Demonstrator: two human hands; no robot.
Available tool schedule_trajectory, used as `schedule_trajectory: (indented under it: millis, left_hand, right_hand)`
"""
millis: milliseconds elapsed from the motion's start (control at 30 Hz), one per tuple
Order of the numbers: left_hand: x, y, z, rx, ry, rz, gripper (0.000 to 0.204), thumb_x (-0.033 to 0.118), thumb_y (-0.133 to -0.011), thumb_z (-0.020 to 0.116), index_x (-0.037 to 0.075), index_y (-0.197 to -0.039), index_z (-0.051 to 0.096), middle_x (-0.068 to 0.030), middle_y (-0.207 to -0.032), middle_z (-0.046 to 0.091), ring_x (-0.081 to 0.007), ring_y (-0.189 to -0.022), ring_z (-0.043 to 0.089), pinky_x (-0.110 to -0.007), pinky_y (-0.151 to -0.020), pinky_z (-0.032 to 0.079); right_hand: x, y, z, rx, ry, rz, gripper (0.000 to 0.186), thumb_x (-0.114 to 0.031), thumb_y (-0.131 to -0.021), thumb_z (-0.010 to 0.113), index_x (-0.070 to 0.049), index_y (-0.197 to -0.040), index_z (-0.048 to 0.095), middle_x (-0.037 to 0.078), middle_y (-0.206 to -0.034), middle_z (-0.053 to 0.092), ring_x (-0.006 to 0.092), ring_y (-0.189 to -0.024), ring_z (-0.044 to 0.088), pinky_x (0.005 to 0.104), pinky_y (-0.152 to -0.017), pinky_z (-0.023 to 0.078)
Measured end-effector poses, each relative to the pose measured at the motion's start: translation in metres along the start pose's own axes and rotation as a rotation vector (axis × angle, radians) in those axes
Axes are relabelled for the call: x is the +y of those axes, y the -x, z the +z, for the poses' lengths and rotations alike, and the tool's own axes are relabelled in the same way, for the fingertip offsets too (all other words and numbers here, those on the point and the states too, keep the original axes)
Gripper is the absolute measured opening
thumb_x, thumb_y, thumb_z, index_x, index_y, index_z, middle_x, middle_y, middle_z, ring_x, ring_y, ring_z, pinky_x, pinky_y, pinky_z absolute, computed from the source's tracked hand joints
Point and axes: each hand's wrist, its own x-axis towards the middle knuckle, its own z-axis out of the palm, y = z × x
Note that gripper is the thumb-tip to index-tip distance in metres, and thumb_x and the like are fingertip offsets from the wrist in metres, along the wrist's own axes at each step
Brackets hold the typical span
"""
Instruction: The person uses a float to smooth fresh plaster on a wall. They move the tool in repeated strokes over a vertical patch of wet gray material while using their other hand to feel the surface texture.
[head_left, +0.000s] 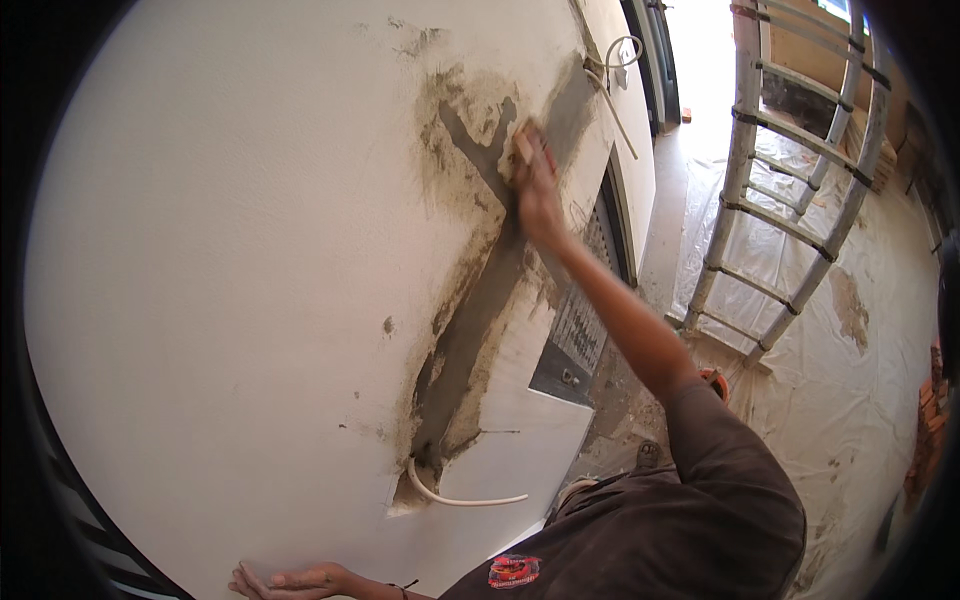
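Observation:
My right hand (540,200) reaches up the white wall (200,250), closed on a small tan and red tool, blurred, pressed against a grey patched channel (475,310) of wet-looking filler. The channel runs diagonally, with two short branches at its top and dark smears around its edges. A white cable (470,500) curves out of its lower end, and another cable (620,120) hangs at the upper end, right of my right hand. My left hand (280,578) is low at the lower left beside the wall, palm up with fingers apart, holding nothing.
An aluminium ladder (744,150) stands at the right on plastic sheeting (840,400). A dark recessed opening (570,340) sits low in the wall beside my right arm. Orange bricks (928,420) are piled at the far right. A bright doorway (690,50) is beyond.

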Motion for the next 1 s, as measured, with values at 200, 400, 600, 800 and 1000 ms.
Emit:
schedule_trajectory:
  millis: [200,400,600,800,1000]
  left_hand:
    - [-0.002,-0.001,0.001,-0.014,-0.009,0.029,0.047,0.027,-0.109,0.025,-0.007,-0.132,0.050,-0.0214,-0.133,0.048,-0.0392,-0.138,0.037,-0.056,-0.116,0.030]
    - [-0.006,0.003,0.003,-0.028,0.007,0.002,0.050,0.029,-0.109,0.022,-0.007,-0.131,0.050,-0.0219,-0.135,0.048,-0.0393,-0.139,0.037,-0.056,-0.115,0.030]
    - [0.023,-0.014,-0.004,-0.030,-0.108,-0.109,0.050,0.030,-0.105,0.023,-0.007,-0.119,0.053,-0.0277,-0.121,0.054,-0.0457,-0.123,0.047,-0.060,-0.111,0.031]
    - [0.023,-0.013,0.000,-0.039,-0.106,-0.069,0.051,0.029,-0.106,0.022,-0.009,-0.117,0.054,-0.0280,-0.120,0.055,-0.0450,-0.119,0.049,-0.059,-0.107,0.036]
    - [0.010,-0.011,-0.002,-0.009,-0.089,-0.051,0.052,0.030,-0.107,0.021,-0.008,-0.121,0.054,-0.0264,-0.125,0.053,-0.0431,-0.125,0.046,-0.057,-0.109,0.035]
  right_hand:
    - [-0.018,-0.002,0.018,-0.028,-0.160,0.006,0.054,-0.026,-0.104,0.034,-0.003,-0.153,0.032,0.018,-0.161,0.024,0.0293,-0.151,0.018,0.0450,-0.123,0.006]
    - [0.031,-0.034,-0.004,0.046,-0.090,0.117,0.052,-0.022,-0.105,0.036,0.000,-0.152,0.031,0.022,-0.160,0.026,0.0340,-0.150,0.018,0.0431,-0.123,0.014]
    - [-0.003,0.024,0.016,-0.050,0.006,-0.128,0.051,-0.011,-0.101,0.039,0.000,-0.151,0.034,0.022,-0.159,0.027,0.0355,-0.150,0.020,0.0471,-0.122,0.016]
    - [0.044,-0.048,-0.003,0.025,-0.114,0.147,0.054,-0.004,-0.097,0.036,-0.001,-0.151,0.035,0.021,-0.159,0.027,0.0337,-0.150,0.021,0.0458,-0.123,0.012]
    - [-0.032,0.096,0.016,-0.243,-0.056,-0.199,0.061,0.002,-0.093,0.038,0.001,-0.154,0.028,0.022,-0.163,0.017,0.0333,-0.152,0.012,0.0405,-0.124,0.009]
